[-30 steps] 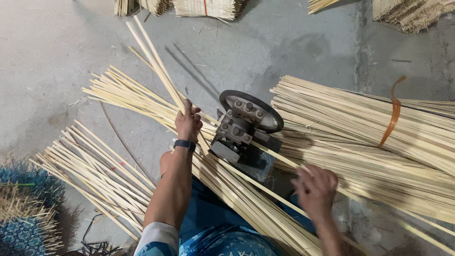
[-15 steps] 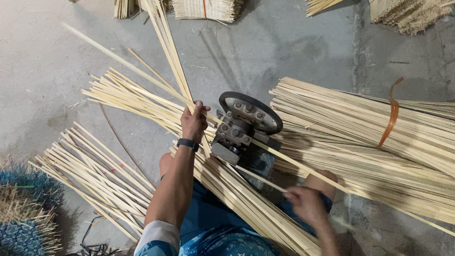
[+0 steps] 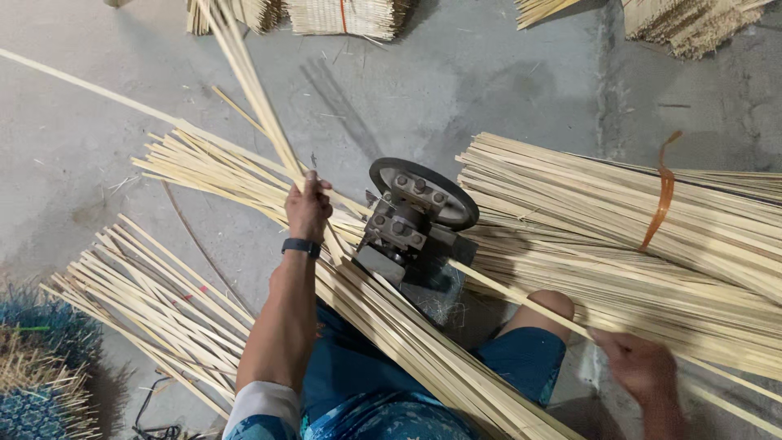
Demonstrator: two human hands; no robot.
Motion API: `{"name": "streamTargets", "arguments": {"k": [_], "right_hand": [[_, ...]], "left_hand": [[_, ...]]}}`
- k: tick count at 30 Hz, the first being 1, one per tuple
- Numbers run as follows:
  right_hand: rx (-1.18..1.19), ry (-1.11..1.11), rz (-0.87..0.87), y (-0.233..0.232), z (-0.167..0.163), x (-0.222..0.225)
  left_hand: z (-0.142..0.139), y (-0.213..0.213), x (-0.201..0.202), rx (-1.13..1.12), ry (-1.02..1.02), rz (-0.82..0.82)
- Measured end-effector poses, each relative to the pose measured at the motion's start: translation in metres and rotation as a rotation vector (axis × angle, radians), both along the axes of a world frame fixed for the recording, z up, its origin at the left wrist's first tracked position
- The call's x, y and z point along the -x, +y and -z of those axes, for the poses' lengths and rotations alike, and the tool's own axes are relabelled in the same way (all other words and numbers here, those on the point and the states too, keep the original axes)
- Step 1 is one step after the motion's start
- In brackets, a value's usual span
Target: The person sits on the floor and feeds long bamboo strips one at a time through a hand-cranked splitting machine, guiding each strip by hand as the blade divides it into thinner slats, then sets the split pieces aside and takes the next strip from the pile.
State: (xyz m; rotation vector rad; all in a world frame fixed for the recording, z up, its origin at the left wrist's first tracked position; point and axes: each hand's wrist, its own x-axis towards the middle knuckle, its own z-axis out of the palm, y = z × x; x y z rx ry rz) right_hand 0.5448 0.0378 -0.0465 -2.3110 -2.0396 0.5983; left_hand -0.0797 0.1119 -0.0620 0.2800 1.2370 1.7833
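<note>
At nine o'clock lies a loose heap of bamboo strips (image 3: 138,301) on the concrete floor (image 3: 73,138). Our left hand (image 3: 308,208) has its fingers clenched on a raised bunch of strips (image 3: 248,81) whose long axis runs toward eleven o'clock, just beside the wheeled splitting machine (image 3: 415,216) at three o'clock of it. Our right hand (image 3: 643,367) grasps a single strip (image 3: 521,301) leading from the machine toward five o'clock. Against half a second ago, the raised bunch has swung steeper and the right hand has drawn farther out.
</note>
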Motion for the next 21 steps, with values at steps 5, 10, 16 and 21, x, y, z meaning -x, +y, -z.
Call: {"name": "streamTargets", "arguments": {"k": [5,10,16,21], "right_hand": [[0.025,-0.032,-0.134,0.015,0.018,0.045],[0.015,0.036,-0.113,0.023,0.019,0.02],[-0.201,0.136,-0.151,0.022,0.027,0.054],[-0.495,0.143,-0.521,0.008,0.021,0.145]], "left_hand": [[-0.009,-0.007,0.015,0.022,0.009,-0.141],[-0.01,-0.019,0.031,-0.029,-0.077,-0.154],[0.001,-0.017,0.012,0.03,-0.034,-0.113],[0.004,-0.012,-0.016,0.011,0.002,0.027]]}}
